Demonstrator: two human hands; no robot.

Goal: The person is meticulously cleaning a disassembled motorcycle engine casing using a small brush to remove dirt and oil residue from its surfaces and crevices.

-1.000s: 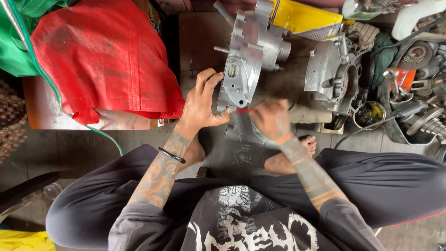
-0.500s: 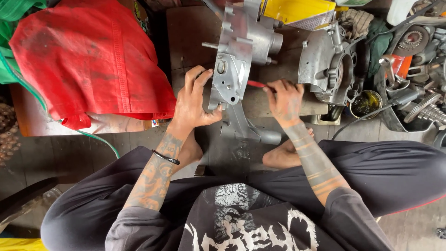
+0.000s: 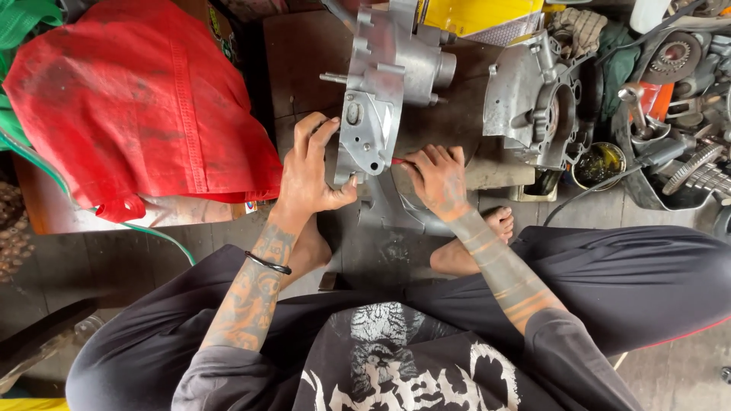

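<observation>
My left hand (image 3: 312, 171) grips the upright grey cast-metal engine casing (image 3: 377, 99), while my right hand (image 3: 438, 179), just right of it, pinches a small red-handled tool (image 3: 397, 160).

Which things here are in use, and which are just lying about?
In use: engine case, steadied by left hand; red-handled tool in right hand.
Lying about: red cloth, second case, oil cup, yellow box.

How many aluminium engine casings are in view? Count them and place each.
2. One engine casing stands upright, steadied by the left hand; the right hand works beside it. The second casing sits to its right. Others may be hidden.
</observation>
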